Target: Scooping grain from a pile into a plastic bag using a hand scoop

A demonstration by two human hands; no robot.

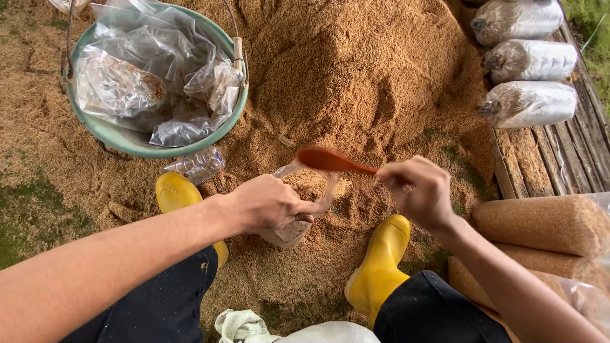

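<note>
We see a clear plastic bag (pixel 298 213), upright and open-mouthed, partly filled with sawdust, standing on the sawdust-covered ground between two yellow boots. A red-orange scoop (pixel 327 160) tilts just above its mouth.

Both forearms are seen bare, no sleeves being visible. Dark navy trousers (pixel 162 305), flecked with pale dust, are worn. Glossy yellow rubber boots are fitted: one (pixel 379 267) at 5 o'clock, the other (pixel 178 197) at 8 o'clock, partly hidden.
</note>
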